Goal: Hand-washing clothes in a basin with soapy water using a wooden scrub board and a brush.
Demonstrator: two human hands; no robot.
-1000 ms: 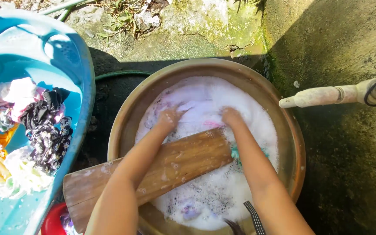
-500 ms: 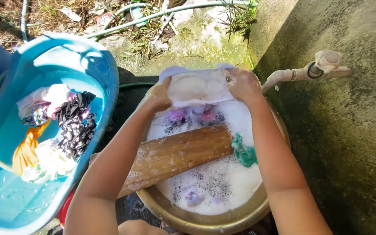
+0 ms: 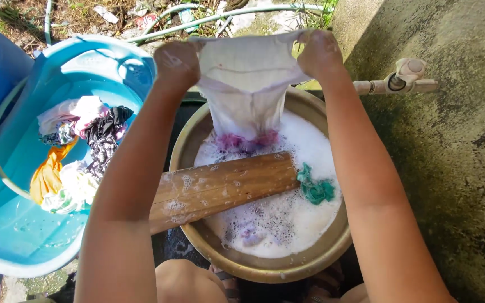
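I am outdoors on damp, mossy concrete ground (image 3: 456,185) in hard sunlight, with litter and thin hoses (image 3: 225,14) along the 12 o'clock edge. In front of me I hold a wet white garment (image 3: 248,84) stretched up in the air above the far rim of a round metal basin (image 3: 287,270); its lower end, stained pink and purple, hangs down into the suds (image 3: 287,219). My left hand (image 3: 176,63) grips the garment's top corner at about 11 o'clock, fingers curled tight into the cloth, and my right hand (image 3: 319,53) grips the other corner at about 1 o'clock, fingers likewise closed on it. Below the garment a wooden washboard (image 3: 220,188) lies slanted across the basin, its near end sticking out over the rim toward 8 o'clock, wet and flecked with foam. A small green cloth (image 3: 315,188) lies in the suds just beside the board's far end. At 9 o'clock stands a blue plastic tub (image 3: 29,247) holding water and a heap of clothes (image 3: 77,151), white, black-patterned and orange. At 2 o'clock a pale tap (image 3: 399,78) juts out from the wall.
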